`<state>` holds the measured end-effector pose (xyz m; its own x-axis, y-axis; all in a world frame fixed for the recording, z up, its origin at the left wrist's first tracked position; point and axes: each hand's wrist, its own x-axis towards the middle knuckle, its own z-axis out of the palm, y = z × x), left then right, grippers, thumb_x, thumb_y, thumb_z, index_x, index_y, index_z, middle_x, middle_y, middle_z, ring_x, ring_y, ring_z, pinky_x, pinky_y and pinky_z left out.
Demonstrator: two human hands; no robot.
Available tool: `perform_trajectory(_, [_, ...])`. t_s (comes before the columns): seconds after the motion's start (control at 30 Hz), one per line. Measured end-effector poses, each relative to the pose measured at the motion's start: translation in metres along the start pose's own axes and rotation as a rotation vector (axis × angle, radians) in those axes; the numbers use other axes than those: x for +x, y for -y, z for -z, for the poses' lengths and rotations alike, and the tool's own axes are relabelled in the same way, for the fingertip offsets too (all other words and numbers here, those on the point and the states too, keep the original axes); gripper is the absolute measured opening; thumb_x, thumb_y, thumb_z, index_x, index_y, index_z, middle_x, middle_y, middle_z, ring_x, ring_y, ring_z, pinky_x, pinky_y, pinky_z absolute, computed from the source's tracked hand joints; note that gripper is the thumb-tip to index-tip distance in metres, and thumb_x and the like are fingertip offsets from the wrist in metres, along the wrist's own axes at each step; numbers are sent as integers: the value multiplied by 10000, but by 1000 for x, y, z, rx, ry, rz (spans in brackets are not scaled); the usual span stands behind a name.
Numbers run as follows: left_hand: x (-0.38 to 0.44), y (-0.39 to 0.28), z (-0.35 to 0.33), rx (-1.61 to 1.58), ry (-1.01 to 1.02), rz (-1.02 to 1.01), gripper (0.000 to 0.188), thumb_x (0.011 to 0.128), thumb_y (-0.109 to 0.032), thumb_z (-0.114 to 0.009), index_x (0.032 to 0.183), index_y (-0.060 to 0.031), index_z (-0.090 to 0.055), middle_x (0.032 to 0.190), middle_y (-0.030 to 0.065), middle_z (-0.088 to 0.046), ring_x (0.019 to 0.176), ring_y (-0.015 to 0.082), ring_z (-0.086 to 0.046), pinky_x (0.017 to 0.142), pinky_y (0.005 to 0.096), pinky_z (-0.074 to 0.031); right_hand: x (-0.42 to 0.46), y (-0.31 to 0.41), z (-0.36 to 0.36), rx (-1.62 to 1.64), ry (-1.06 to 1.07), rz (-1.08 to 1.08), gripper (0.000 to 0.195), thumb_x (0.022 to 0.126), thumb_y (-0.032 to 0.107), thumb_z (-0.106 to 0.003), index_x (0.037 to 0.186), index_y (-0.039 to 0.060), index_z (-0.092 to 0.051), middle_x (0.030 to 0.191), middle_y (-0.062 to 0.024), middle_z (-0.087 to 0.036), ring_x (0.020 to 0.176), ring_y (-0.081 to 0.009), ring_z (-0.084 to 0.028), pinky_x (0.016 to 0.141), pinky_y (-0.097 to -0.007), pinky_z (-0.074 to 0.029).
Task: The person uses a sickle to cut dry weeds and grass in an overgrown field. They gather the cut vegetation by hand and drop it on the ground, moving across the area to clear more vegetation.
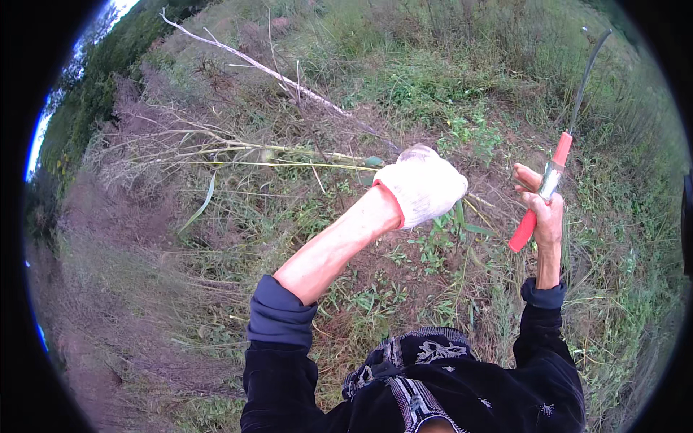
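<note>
My left hand (421, 187), in a whitish knitted glove with a red cuff, is closed around a bundle of long plant stalks (281, 150). Their thin, branching ends reach out to the left, and short stubs and green leaves poke out on the glove's right side. A pale, bare branch (254, 64) slants from the upper left down to the glove; whether it is gripped too is hidden. Bare, my right hand (548, 219) holds a sickle by its red and silver handle (551, 178). The dark, curved blade (583, 86) points up and away from the stalks.
Low green weeds (433, 254) grow from brown soil underfoot. Dry, purplish brush (124, 205) spreads along the left, and taller grass (487, 32) stands ahead. Dense green trees (116, 48) line the far left edge.
</note>
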<state>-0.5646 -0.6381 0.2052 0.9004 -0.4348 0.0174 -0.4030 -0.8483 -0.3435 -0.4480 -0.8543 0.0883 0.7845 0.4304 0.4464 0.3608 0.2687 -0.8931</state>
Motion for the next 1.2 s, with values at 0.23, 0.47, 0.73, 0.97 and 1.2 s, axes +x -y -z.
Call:
perform_trajectory(0.23, [23,-15,-4,-71,-255,-18,80,757,-145,-532,777,-74,-564,687,118,-602,642,272,-619,578,403,-486,-9,-21,2,61,417,-353,590,689,252,-655,1141,-101,-522,908,-134,-631,828,-182,-600,774,-302,-461])
perform_trajectory(0.47, [29,-22,-47,-277,-226,211,144,716,-126,-552,851,-80,-530,753,96,-588,704,294,-601,626,418,-482,-17,-34,-22,200,261,-335,204,753,153,-696,691,9,-565,606,-41,-579,522,-107,-539,500,-261,-442])
perform_trajectory(0.73, [45,-28,-71,-591,-417,362,277,731,-62,-503,999,-80,-569,872,131,-624,809,313,-607,684,405,-489,-17,-45,-30,117,-44,-220,229,761,101,-693,892,-29,-559,642,-15,-572,522,-68,-524,472,-218,-426])
perform_trajectory(0.97, [58,-71,-162,-1297,-686,665,198,903,-228,-482,969,-48,-533,727,55,-579,634,122,-530,573,298,-429,8,-14,-58,332,-107,-137,207,736,77,-714,849,1,-558,631,9,-551,514,-59,-504,471,-215,-420])
perform_trajectory(1.2, [54,-99,-132,-1155,-355,530,389,872,-239,-456,1226,-83,-410,966,214,-592,843,376,-591,705,442,-464,1,-21,-22,324,-159,-132,191,743,83,-695,880,-12,-600,756,-25,-605,665,-86,-574,625,-240,-478])
